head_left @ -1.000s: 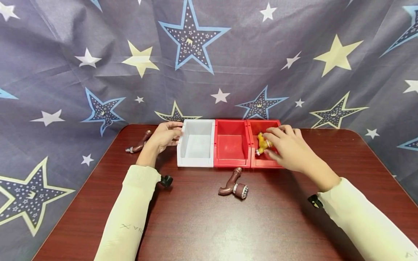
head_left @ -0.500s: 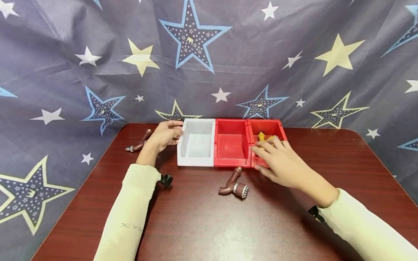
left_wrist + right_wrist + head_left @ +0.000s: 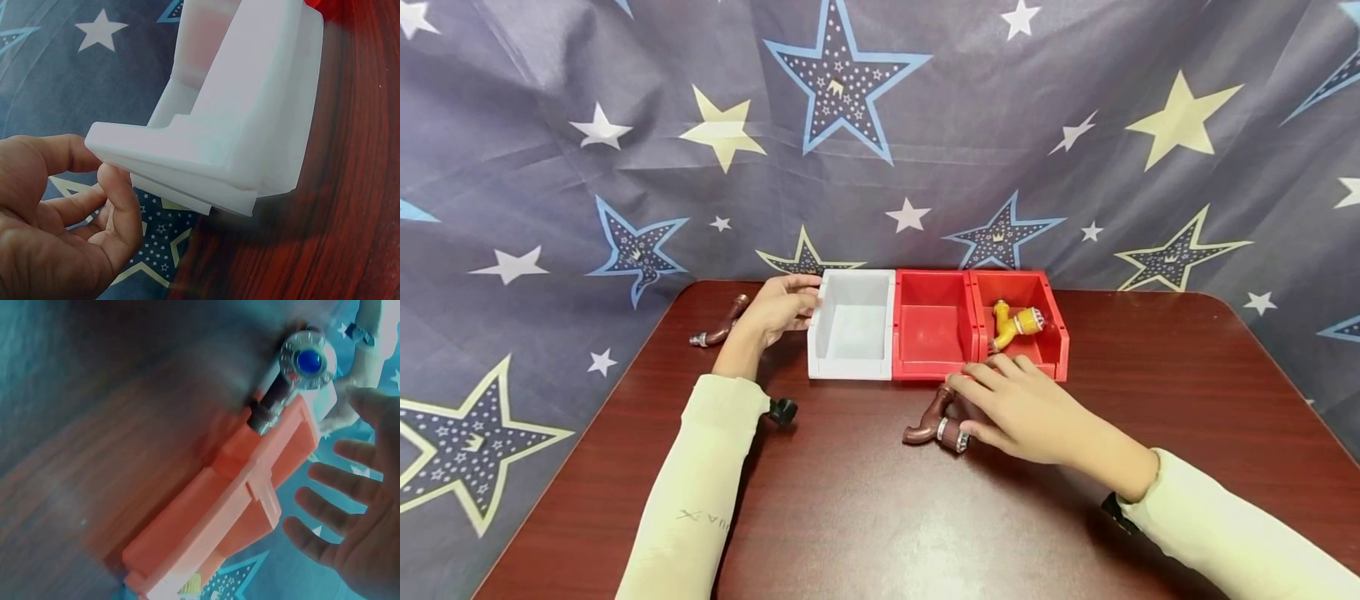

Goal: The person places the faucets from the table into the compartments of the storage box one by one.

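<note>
My left hand (image 3: 778, 314) is at the left side of a white plastic bin (image 3: 852, 368). In the left wrist view its thumb and fingers pinch the corner of the white bin (image 3: 212, 147). My right hand (image 3: 1026, 408) hovers over the right end of a brown tap (image 3: 932, 421) lying in front of the bins, its fingers spread and holding nothing. The right wrist view shows the open right hand (image 3: 356, 512) apart from the tap (image 3: 275, 400), whose round knob has a blue centre. A yellow tap (image 3: 1015, 323) lies in the rightmost red bin (image 3: 1058, 354).
A second red bin (image 3: 931, 367) stands between the white bin and the rightmost one, all in a touching row. Behind the left hand lies another brown tap (image 3: 721, 323), partly hidden by the wrist. A star-patterned cloth (image 3: 970, 125) hangs behind the wooden table (image 3: 850, 508).
My right hand has left the yellow tap in the rightmost red bin and moved toward the front left, over the brown tap. The left hand has stayed at the white bin.
</note>
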Available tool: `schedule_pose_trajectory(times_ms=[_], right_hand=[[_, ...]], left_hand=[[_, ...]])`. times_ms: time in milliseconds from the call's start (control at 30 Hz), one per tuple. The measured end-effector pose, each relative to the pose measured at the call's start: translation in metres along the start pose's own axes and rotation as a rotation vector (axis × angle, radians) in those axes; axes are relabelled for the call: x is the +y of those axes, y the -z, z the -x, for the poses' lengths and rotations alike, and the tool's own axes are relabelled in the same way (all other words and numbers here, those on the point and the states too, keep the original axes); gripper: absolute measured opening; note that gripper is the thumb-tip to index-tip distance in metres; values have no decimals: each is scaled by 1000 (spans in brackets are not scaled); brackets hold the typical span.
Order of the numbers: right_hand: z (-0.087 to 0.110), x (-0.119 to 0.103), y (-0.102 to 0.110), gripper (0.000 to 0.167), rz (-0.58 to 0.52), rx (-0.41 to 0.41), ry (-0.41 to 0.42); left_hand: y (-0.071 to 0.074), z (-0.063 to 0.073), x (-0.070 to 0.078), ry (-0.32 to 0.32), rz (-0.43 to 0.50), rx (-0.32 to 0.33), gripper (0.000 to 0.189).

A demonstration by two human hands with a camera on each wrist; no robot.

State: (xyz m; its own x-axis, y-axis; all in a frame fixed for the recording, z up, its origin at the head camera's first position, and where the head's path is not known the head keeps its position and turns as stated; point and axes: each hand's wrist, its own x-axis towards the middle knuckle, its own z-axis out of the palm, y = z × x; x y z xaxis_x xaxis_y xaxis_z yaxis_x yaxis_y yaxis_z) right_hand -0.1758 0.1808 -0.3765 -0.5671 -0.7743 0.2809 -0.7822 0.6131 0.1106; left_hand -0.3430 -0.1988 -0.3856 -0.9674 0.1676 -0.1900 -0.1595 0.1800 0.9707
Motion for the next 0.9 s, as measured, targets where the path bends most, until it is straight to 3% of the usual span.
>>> schedule_pose_trajectory(times_ms=[233,533,700,900], right_hand=[[-1,-11,-5,60,-1,9,29],[-2,-21,-16,55,-7,-44,96],[-1,-23,-18,45,19,-57,100],[-1,-24,-17,44,8,-86,91]], left_hand=[[1,1,2,7,9,-4,52],[2,1,2,6,16,1,51],[2,2,2,7,14,-12,52],[1,1,1,11,20,-16,52]])
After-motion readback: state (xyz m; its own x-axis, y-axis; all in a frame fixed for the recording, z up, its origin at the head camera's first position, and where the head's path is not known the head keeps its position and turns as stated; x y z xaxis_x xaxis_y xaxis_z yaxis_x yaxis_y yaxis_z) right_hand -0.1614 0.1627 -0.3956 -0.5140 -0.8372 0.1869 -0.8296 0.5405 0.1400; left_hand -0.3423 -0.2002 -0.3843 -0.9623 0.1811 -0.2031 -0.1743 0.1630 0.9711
